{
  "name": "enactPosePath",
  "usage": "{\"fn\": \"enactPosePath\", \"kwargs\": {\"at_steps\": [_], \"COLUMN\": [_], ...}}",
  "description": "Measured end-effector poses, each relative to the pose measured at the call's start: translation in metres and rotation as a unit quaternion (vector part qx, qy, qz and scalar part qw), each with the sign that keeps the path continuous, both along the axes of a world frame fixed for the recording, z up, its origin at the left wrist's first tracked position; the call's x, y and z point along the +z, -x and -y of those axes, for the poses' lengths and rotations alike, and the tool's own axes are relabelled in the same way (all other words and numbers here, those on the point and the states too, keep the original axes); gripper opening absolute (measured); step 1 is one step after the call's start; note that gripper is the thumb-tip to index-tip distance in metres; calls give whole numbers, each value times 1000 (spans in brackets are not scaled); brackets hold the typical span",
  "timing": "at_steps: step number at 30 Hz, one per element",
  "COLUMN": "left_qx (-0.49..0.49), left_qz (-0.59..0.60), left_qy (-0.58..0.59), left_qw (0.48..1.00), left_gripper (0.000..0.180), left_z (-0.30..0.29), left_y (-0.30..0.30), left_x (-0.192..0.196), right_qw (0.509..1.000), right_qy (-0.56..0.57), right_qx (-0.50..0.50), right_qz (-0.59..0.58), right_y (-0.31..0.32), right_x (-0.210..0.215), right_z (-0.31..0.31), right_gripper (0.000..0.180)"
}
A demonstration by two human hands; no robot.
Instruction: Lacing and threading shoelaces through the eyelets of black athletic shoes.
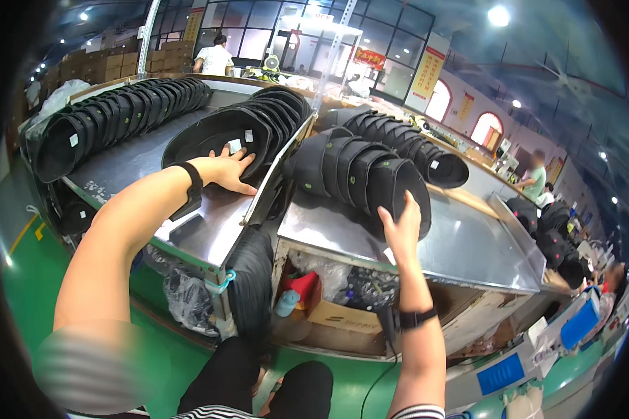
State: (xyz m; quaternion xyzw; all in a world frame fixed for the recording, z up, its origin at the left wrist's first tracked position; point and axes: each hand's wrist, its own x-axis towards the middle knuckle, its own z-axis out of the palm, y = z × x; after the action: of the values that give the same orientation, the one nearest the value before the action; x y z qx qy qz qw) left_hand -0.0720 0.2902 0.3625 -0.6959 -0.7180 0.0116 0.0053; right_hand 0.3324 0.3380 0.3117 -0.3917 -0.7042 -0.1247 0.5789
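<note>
Black cup-shaped pieces, nested in rows, lie on their sides on metal-topped tables; I cannot make out their exact kind. My left hand (225, 169) rests with spread fingers against the front piece (199, 136) of the middle row, near a small white label (249, 135). At the nearer right row, my right hand (402, 230) is raised against the front piece (414, 183), thumb and fingers apart. Whether it touches the piece firmly is hard to tell. Both wrists wear black bands.
Other nested rows stand at the far left (57, 148) and behind on the right (446, 167). A raised metal edge (262, 188) divides the tables. Below are a cardboard box (342, 315), plastic bags (189, 300) and a hanging black bundle (250, 279). People work farther off.
</note>
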Motion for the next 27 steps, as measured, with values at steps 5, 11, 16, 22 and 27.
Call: {"fn": "enactPosePath", "kwargs": {"at_steps": [5,11,16,22,27], "left_qx": [-50,-304,-318,-27,145], "left_qz": [46,203,288,590,525], "left_qy": [-42,-286,-215,-107,-123], "left_qw": [997,886,877,800,829], "left_gripper": [90,51,106,94,79], "left_z": [68,223,299,325,300], "left_y": [-5,-52,-80,-98,-99], "left_x": [4,-24,-116,-262,-347], "right_qw": [984,959,855,674,845], "right_qy": [166,74,273,585,478], "right_qx": [21,143,347,347,238], "right_qz": [-66,-232,-272,-287,7], "right_y": [-14,-16,21,93,131], "right_x": [-3,9,-74,-235,-325], "right_z": [-19,156,302,298,306], "right_gripper": [34,20,31,74,75]}}
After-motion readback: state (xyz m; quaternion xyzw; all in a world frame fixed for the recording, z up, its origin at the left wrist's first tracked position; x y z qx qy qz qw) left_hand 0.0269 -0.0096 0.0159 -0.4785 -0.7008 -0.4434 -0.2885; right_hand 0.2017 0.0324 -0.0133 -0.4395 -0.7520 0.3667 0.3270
